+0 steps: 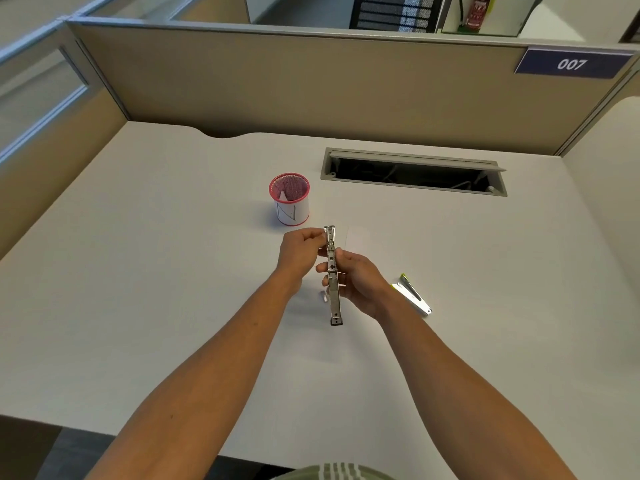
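A long metal stapler magazine (334,299) is held lengthwise above the middle of the white desk (173,271). My right hand (360,282) grips its middle from the right side. My left hand (299,252) pinches its far end with the fingertips. A small white piece (325,297) lies on the desk just left of the magazine. The stapler's white and lime-green body (412,294) lies on the desk to the right, partly hidden behind my right wrist.
A pink mesh pen cup (290,199) with a white paper label stands beyond my hands. An open cable tray (414,173) is cut into the desk at the back right. Beige partition walls (294,84) close the back and left sides.
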`<action>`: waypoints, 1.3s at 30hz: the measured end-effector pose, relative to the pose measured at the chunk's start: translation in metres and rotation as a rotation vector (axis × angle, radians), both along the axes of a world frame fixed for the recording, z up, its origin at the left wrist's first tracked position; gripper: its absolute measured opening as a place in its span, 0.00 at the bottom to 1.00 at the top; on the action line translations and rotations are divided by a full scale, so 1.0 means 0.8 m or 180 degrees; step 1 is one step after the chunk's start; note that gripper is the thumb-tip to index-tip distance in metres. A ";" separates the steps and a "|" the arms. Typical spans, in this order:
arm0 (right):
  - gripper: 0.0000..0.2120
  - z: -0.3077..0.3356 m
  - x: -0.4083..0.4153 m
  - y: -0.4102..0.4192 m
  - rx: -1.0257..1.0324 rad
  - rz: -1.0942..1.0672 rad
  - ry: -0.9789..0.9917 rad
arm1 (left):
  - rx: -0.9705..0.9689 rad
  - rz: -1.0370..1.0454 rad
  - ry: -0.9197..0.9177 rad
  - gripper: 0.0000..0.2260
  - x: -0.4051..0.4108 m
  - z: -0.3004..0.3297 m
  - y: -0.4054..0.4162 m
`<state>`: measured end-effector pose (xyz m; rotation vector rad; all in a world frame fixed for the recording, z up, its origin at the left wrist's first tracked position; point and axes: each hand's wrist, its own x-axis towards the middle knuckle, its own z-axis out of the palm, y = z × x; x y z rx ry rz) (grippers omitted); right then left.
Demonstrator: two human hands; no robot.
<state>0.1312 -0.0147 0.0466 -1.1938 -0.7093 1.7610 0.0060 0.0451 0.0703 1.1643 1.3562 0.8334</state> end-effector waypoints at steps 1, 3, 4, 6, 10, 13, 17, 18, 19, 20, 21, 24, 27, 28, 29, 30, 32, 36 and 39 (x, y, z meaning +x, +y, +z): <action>0.17 0.000 -0.001 0.000 -0.0029 -0.0079 0.0062 | 0.0006 -0.0009 -0.0003 0.08 0.001 0.000 0.000; 0.17 0.000 -0.002 -0.001 -0.0087 -0.0233 0.0225 | -0.0026 0.0000 -0.0002 0.08 0.004 0.000 0.000; 0.17 0.000 -0.002 -0.001 -0.0101 -0.0294 0.0295 | -0.0046 -0.0012 0.0013 0.09 0.005 0.000 0.000; 0.15 0.001 -0.001 -0.003 -0.0122 -0.0421 0.0421 | -0.0078 -0.0068 -0.0010 0.11 0.008 0.001 -0.002; 0.15 0.004 0.001 -0.002 -0.0215 -0.0663 0.0724 | 0.0258 -0.0018 -0.0093 0.09 0.014 0.001 -0.011; 0.14 0.004 0.003 -0.001 -0.0214 -0.0763 0.0768 | 0.0899 -0.0057 0.0415 0.11 0.017 -0.002 -0.017; 0.14 0.003 0.002 -0.001 -0.0150 -0.0768 0.0719 | 0.1370 -0.0224 0.0774 0.13 0.019 -0.006 -0.019; 0.14 0.001 0.002 -0.001 -0.0147 -0.0771 0.0712 | 0.1432 -0.0254 0.0842 0.13 0.019 -0.006 -0.018; 0.14 0.001 0.003 -0.001 -0.0145 -0.0775 0.0711 | 0.1492 -0.0273 0.0893 0.13 0.019 -0.006 -0.018; 0.14 0.000 0.003 -0.001 -0.0146 -0.0778 0.0710 | 0.1546 -0.0286 0.0926 0.13 0.019 -0.006 -0.018; 0.14 0.000 0.003 -0.001 -0.0148 -0.0778 0.0717 | 0.1605 -0.0299 0.0959 0.13 0.019 -0.005 -0.019; 0.14 0.002 0.003 0.000 -0.0155 -0.0803 0.0824 | 0.1821 -0.0299 0.1083 0.13 0.020 -0.004 -0.022; 0.15 0.004 0.002 0.001 -0.0176 -0.0888 0.0936 | 0.1937 -0.0279 0.1170 0.14 0.021 -0.002 -0.025; 0.14 0.005 0.001 0.001 -0.0201 -0.0919 0.0966 | 0.1941 -0.0300 0.1189 0.15 0.022 -0.001 -0.025; 0.14 0.005 0.001 0.001 -0.0232 -0.0945 0.0992 | 0.1938 -0.0337 0.1217 0.15 0.022 0.000 -0.024; 0.14 0.005 0.000 0.001 -0.0269 -0.0958 0.1006 | 0.1921 -0.0382 0.1258 0.14 0.022 0.001 -0.024; 0.14 0.005 -0.001 -0.001 -0.0334 -0.0950 0.1011 | 0.1859 -0.0471 0.1356 0.13 0.021 0.002 -0.023; 0.14 0.005 -0.003 -0.004 -0.0381 -0.0944 0.1045 | 0.1698 -0.0591 0.1313 0.10 0.017 0.005 -0.020; 0.12 0.004 -0.005 -0.004 -0.0403 -0.0999 0.1066 | 0.1573 -0.0717 0.1345 0.08 0.017 0.008 -0.019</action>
